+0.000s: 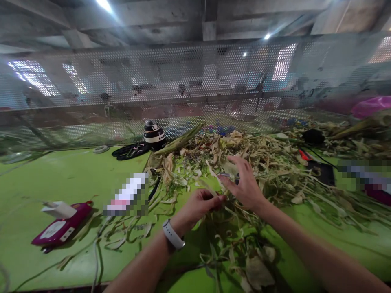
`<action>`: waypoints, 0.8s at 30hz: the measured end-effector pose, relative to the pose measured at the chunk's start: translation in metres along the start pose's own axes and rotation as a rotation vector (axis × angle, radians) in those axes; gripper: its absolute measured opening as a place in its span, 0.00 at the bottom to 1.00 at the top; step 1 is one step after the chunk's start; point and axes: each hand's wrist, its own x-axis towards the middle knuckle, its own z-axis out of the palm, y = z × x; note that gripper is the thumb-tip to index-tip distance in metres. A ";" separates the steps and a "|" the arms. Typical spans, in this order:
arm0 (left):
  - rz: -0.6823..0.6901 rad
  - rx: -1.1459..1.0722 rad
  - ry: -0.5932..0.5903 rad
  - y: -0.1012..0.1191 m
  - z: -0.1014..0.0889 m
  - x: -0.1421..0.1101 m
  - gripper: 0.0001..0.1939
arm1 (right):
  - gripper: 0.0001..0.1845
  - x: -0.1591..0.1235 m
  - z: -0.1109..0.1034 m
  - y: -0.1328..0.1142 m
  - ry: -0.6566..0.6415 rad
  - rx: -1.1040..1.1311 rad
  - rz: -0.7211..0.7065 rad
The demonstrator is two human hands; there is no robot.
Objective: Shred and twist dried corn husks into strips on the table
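My left hand (198, 206), with a pale watch band (173, 234) on its wrist, is closed in a pinch on a thin pale strip of dried leaf. Just right of it, my right hand (246, 185) has its thumb and fingers spread apart beside a wide pale leaf (230, 167). A small greyish thing (225, 175) shows near the right thumb, too blurred to name. Beyond both hands spreads a heap of dried leaves and stalks (275, 158). More withered leaves (258, 270) lie below the hands on the green table (70, 171).
At left are a purple power strip (65, 228) with a white plug (59, 209) and a blurred-out phone-like object (126, 195). A black bottle (154, 136) stands behind, beside coiled black cable (130, 150). Perforated metal mesh (183, 81) closes off the back. Right lies a black object (322, 173).
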 end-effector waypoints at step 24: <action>-0.108 -0.391 0.103 0.006 -0.002 -0.001 0.12 | 0.19 0.014 -0.021 0.006 -0.366 -0.184 -0.175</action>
